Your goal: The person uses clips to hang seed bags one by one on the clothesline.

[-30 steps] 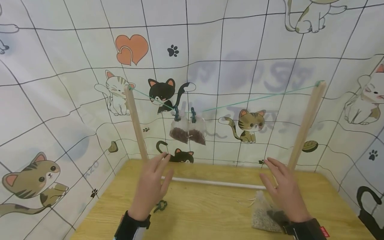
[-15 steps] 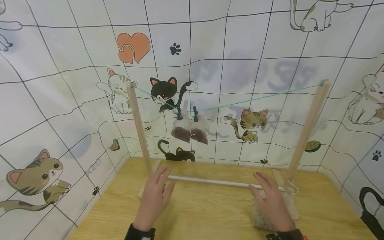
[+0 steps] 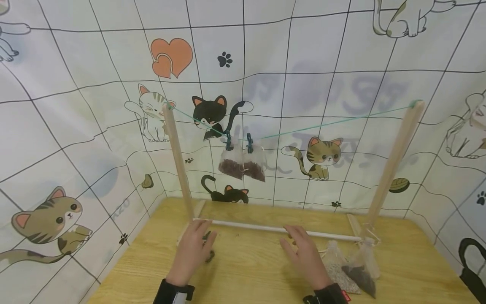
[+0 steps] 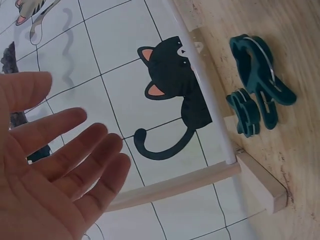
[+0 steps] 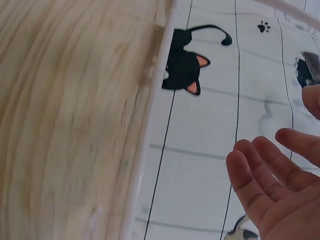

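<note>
— Wooden frame [image 3: 178, 160] with a green string [image 3: 322, 124] across the top, two filled mesh bags [image 3: 243, 164] already pegged in the middle of it. Where are the hands?
— Both low over the tabletop [image 3: 250, 270]. The left hand [image 3: 191, 253] hovers with fingers straight and spread, holding nothing, right above two dark green clips [image 4: 260, 102] that lie beside the white rod [image 3: 277, 229] at the frame's foot. The right hand [image 3: 303, 257] is flat and relaxed too, empty, just left of two more bags [image 3: 351, 270] lying by the right post [image 3: 392, 162].
— So which step would you call it?
— Picking up for the next hanging, I'd judge: one hand near clips, the other near bags, nothing gripped yet.
— And the next move?
— Probably the left fingers must pinch one clip apart from its neighbour, since the two touch, while the right hand shifts rightward to lift a bag by its top edge
</note>
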A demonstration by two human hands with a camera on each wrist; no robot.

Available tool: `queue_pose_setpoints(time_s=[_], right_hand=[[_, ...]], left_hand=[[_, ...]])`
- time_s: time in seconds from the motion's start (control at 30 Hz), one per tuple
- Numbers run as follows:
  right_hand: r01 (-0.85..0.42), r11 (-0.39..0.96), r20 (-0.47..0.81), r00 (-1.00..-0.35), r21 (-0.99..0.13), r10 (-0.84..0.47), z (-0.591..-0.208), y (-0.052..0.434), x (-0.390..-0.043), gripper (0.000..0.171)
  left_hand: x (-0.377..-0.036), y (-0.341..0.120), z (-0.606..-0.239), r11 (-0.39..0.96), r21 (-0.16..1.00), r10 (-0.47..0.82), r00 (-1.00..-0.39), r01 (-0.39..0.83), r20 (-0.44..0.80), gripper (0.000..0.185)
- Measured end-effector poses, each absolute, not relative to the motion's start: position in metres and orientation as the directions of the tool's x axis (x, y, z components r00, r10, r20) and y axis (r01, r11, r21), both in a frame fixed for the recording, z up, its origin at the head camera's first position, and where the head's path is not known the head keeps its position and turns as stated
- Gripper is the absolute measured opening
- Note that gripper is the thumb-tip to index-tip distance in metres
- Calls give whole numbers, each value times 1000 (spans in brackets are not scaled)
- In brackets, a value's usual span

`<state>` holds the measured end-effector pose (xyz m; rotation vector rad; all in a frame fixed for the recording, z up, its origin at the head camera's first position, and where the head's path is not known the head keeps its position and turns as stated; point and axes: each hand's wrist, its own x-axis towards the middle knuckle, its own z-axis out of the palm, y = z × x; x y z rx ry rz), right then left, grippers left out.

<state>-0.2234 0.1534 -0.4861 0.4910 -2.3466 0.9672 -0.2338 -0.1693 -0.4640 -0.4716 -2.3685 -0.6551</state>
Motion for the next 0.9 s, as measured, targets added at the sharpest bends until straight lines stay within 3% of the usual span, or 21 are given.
queue_pose_setpoints(time_s=[0.2,0.4,0.67,0.9], right_hand=[[-535,612,560,-810,-583,-175,-493,125,-225,42],[-480,569,428,-873,-668,-234,-500,108,-221,42],[-505,537,356,-861,-676,-362,-504,97,-217,43],[-516,546,338,-853,-660,-398,-507,93,-216,42]], left_hand=[[-234,-175,-470,842,399,133,-856,363,500,28],[-234,-178,-477,855,439,149,-942,276,302,37],[-237,-180,-489,873,350,240,-923,341,300,35],[-237,-180,-497,894,285,264,-921,345,286,26]])
